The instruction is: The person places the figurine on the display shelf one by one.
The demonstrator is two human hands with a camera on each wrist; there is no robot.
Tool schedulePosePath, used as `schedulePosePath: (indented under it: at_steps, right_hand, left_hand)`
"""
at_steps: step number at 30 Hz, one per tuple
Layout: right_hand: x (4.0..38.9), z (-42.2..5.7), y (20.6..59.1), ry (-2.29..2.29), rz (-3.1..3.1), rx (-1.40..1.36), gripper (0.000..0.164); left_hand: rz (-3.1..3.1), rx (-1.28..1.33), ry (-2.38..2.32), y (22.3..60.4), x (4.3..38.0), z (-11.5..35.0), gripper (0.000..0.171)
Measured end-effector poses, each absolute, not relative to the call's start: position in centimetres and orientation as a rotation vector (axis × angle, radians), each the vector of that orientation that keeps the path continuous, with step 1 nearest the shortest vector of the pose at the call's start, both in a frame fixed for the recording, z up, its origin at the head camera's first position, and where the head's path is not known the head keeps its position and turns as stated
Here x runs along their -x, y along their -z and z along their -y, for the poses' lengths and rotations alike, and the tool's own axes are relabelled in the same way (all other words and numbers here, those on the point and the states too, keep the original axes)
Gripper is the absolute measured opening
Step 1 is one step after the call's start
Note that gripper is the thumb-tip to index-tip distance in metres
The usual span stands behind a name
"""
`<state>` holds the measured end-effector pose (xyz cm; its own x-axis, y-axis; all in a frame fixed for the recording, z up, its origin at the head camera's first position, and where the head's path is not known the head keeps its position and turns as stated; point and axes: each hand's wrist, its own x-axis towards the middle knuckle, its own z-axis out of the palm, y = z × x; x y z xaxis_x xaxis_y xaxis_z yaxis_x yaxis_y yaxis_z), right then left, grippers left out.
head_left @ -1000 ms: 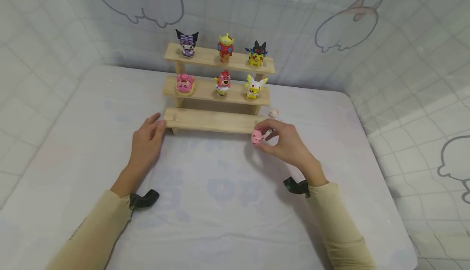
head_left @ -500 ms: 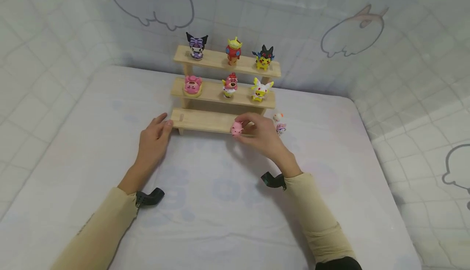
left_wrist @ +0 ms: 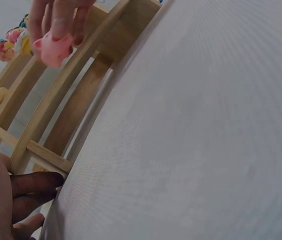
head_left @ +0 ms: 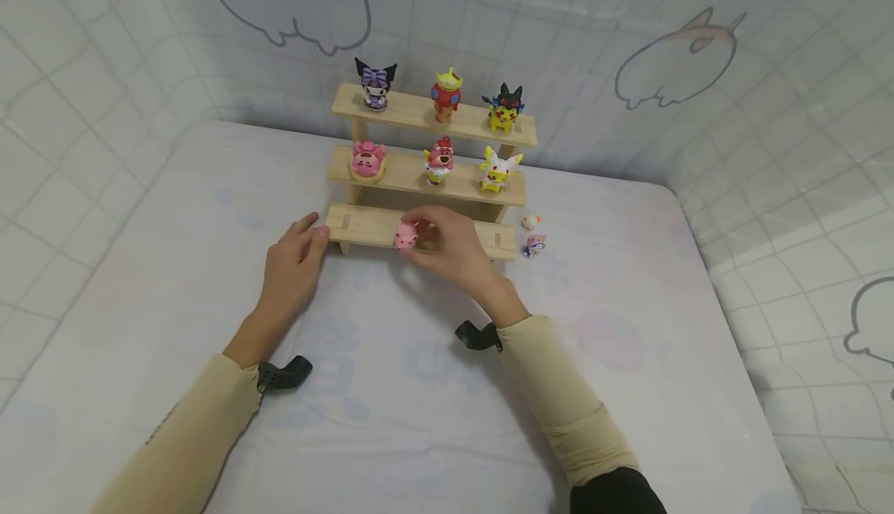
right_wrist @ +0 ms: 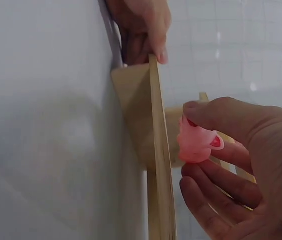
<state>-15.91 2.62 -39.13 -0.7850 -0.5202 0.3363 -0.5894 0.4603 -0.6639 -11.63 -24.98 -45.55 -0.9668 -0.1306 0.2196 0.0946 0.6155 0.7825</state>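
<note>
A pink pig-like figurine (head_left: 406, 236) is pinched between the thumb and fingers of my right hand (head_left: 450, 246), over the bottom shelf of a three-tier wooden display stand (head_left: 366, 224). In the right wrist view the figurine (right_wrist: 195, 142) appears just off the shelf board (right_wrist: 161, 150). My left hand (head_left: 293, 265) holds the left end of the bottom shelf; its thumb lies at the top edge, and its fingers (left_wrist: 36, 184) are bent against the end near the leg. Whether the figurine touches the shelf, I cannot tell.
Several figurines stand on the upper two shelves, among them a purple-and-black one (head_left: 375, 85) and a pink bear (head_left: 368, 161). Right of the stand, a small white figurine (head_left: 531, 222) and a pink-and-purple one (head_left: 535, 246) sit on the white-covered table (head_left: 615, 281).
My right hand has carried the pink figurine leftward, from the right end of the bottom shelf to nearer its middle. The left hand stays at the shelf's left end.
</note>
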Motion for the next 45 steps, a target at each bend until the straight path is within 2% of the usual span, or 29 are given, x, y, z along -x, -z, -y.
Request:
schedulePosePath:
  at_steps: [10, 19, 33, 45]
  right_hand:
    - [16.7, 0.8, 39.3, -1.162, 2.572, -1.023, 0.041]
    - [16.9, 2.9, 40.1, -1.121, 2.594, -1.027, 0.052]
    - [17.0, 4.2, 40.8, -1.253, 2.58, -0.961, 0.06]
    - [16.9, 4.3, 41.0, -1.221, 2.58, -0.937, 0.058]
  left_hand:
    - [2.597, -0.047, 1.273, 45.6, 11.7, 25.0, 0.057]
    - [2.573, -0.03, 1.276, 45.5, 11.9, 24.8, 0.052]
    - [2.574, -0.025, 1.262, 45.5, 11.9, 24.8, 0.051]
    - [2.6, -0.041, 1.252, 45.5, 11.8, 25.1, 0.056]
